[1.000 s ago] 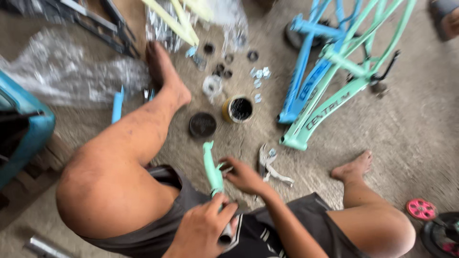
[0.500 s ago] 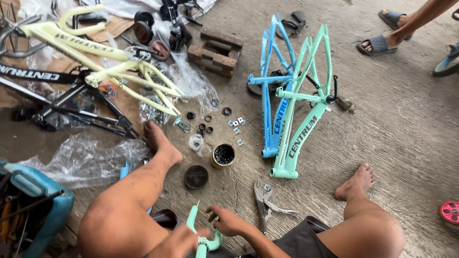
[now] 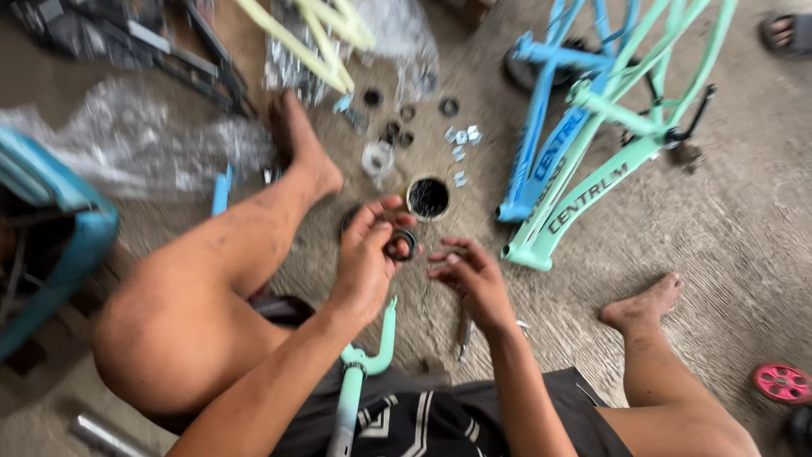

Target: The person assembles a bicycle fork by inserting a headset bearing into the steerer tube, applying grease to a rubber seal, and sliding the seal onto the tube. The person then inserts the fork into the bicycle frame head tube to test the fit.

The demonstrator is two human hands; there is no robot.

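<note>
Now, centre frame: left hand (image 3: pixel 365 258) pinches a dark ring part (image 3: pixel 403 244) w/ fingers shut on it. Right hand (image 3: pixel 472 275) just beside, fingers loosely spread, holding nothing. Small tin (image 3: pixel 428 197) above them, inside dark, contents unclear. Mint fork (image 3: pixel 359 381) in lap.

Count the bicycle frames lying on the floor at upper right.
2. The blue frame lies on the left, and the mint green frame lies on its right, partly crossing over it. Others may lie beyond the picture's edge.

Two bike frames (image 3: pixel 592 161), crumpled plastic (image 3: pixel 127 144)
</note>
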